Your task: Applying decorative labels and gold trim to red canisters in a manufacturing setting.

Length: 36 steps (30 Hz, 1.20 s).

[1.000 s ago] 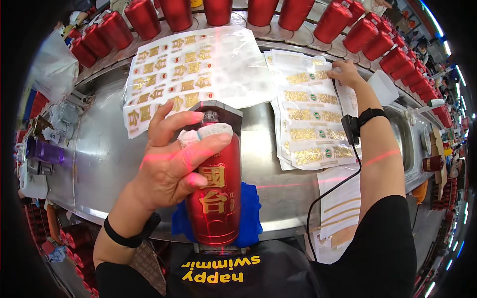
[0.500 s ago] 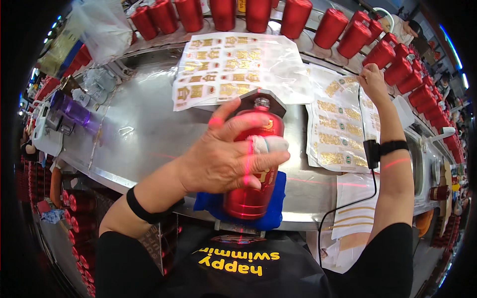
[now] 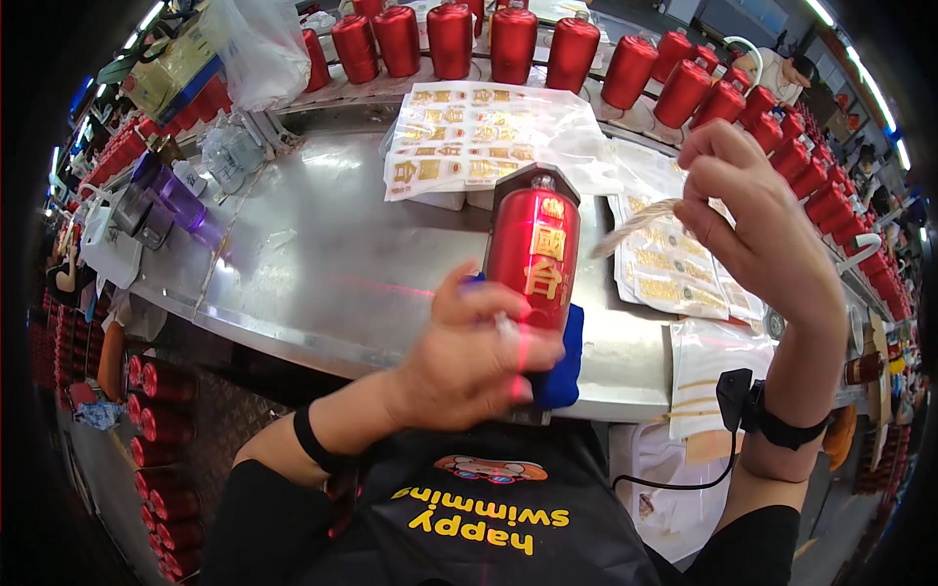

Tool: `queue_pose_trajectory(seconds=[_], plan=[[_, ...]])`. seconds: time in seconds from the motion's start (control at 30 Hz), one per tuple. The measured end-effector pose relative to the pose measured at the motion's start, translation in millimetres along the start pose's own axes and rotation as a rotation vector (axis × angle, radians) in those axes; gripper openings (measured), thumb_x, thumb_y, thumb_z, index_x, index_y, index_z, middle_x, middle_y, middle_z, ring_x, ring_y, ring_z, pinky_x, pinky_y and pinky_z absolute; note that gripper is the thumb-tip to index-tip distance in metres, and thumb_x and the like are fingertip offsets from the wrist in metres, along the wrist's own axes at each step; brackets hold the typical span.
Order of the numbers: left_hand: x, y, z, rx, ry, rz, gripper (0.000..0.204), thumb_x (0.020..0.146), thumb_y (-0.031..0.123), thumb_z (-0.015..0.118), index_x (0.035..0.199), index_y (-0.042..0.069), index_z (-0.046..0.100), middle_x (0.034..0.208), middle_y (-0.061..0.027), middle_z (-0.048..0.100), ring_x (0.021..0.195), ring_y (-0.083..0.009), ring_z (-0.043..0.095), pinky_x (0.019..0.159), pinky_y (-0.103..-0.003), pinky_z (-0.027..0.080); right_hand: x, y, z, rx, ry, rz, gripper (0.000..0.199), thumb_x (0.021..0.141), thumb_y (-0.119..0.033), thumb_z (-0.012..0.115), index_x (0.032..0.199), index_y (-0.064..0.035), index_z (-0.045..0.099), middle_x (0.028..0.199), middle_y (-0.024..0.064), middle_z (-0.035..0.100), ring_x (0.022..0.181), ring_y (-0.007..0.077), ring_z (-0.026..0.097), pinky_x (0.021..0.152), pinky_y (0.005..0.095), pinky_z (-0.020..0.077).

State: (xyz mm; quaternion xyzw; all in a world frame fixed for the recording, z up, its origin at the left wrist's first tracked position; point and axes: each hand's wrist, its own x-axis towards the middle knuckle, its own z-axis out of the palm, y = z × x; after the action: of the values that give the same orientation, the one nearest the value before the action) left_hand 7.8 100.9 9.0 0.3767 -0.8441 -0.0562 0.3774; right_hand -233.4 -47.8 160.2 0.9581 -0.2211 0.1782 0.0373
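A red bottle (image 3: pixel 535 244) with gold characters on its face lies tilted, its neck pointing away from me, against a dark angular support (image 3: pixel 508 181). Blue cloth (image 3: pixel 564 366) shows beneath its lower end. My left hand (image 3: pixel 469 356), one finger wrapped in white, curls over the bottle's lower body, slightly blurred. To the right, my right hand (image 3: pixel 752 220) is raised above the sticker sheets, thumb and finger pinched on a pale narrow strip (image 3: pixel 635 225) that hangs toward the bottle. Its exact kind is blurred.
White sheets of gold stickers (image 3: pixel 459 132) lie beyond the bottle; more sticker sheets (image 3: pixel 669 259) are on the right. Red bottles (image 3: pixel 513 47) line the curved far ledge. A purple cup (image 3: pixel 176 195) stands at left on the metal table (image 3: pixel 322 234). A person (image 3: pixel 782 73) sits far right.
My right hand has come back from the far right ledge, and a pale strip now shows in its fingers. My left hand has slid down the bottle, uncovering its gold characters.
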Motion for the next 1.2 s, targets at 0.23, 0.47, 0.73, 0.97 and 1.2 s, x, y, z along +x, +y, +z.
queue_pose_trajectory(seconds=[0.23, 0.47, 0.73, 0.97, 1.2], plan=[[50, 1, -35, -0.455, 0.217, -0.266, 0.024, 0.085, 0.02, 0.062, 0.106, 0.007, 0.064, 0.105, -0.0089, 0.06, 0.101, -0.024, 0.05, 0.092, -0.038, 0.038, 14, -61, -27, 0.241, 0.011, -0.111, 0.02, 0.086, -0.012, 0.065, 0.079, -0.0006, 0.049, 0.095, 0.0105, 0.051, 0.074, 0.018, 0.047, 0.067, 0.0296, 0.0396], [10, -11, -29, -0.89, -0.169, -0.576, 0.007, 0.088, 0.008, 0.062, 0.091, 0.001, 0.06, 0.095, -0.0062, 0.06, 0.085, -0.0122, 0.058, 0.08, -0.028, 0.048, -54, -52, 53, 0.66, 0.008, 0.259, 0.011, 0.086, -0.006, 0.063, 0.082, -0.0004, 0.055, 0.089, 0.011, 0.055, 0.084, 0.0243, 0.054, 0.071, 0.0327, 0.0441], [2, -19, -15, -0.841, -0.066, -0.717, 0.014, 0.091, 0.012, 0.062, 0.088, -0.001, 0.057, 0.08, -0.0041, 0.062, 0.074, -0.0106, 0.059, 0.07, -0.026, 0.048, -88, -47, 124, 0.826, 0.093, 0.443, 0.013, 0.089, -0.008, 0.062, 0.081, 0.0003, 0.055, 0.087, 0.0087, 0.054, 0.079, 0.0189, 0.052, 0.07, 0.028, 0.0425], [4, -23, -11, -0.752, -0.079, -0.777, 0.019, 0.091, 0.02, 0.065, 0.086, 0.004, 0.057, 0.081, 0.0029, 0.055, 0.08, -0.0053, 0.049, 0.073, -0.024, 0.043, -92, -43, 135, 0.899, 0.076, 0.501, 0.013, 0.089, -0.009, 0.062, 0.082, 0.0003, 0.056, 0.087, 0.008, 0.055, 0.078, 0.0177, 0.052, 0.071, 0.0278, 0.0425], [2, -27, -9, -0.601, -0.096, -0.75, 0.02, 0.09, 0.02, 0.066, 0.084, 0.003, 0.057, 0.08, 0.0024, 0.055, 0.076, -0.0056, 0.048, 0.069, -0.024, 0.042, -91, -41, 138, 0.902, 0.074, 0.506, 0.013, 0.089, -0.009, 0.063, 0.083, 0.0005, 0.057, 0.088, 0.008, 0.056, 0.078, 0.018, 0.053, 0.071, 0.0275, 0.043]])
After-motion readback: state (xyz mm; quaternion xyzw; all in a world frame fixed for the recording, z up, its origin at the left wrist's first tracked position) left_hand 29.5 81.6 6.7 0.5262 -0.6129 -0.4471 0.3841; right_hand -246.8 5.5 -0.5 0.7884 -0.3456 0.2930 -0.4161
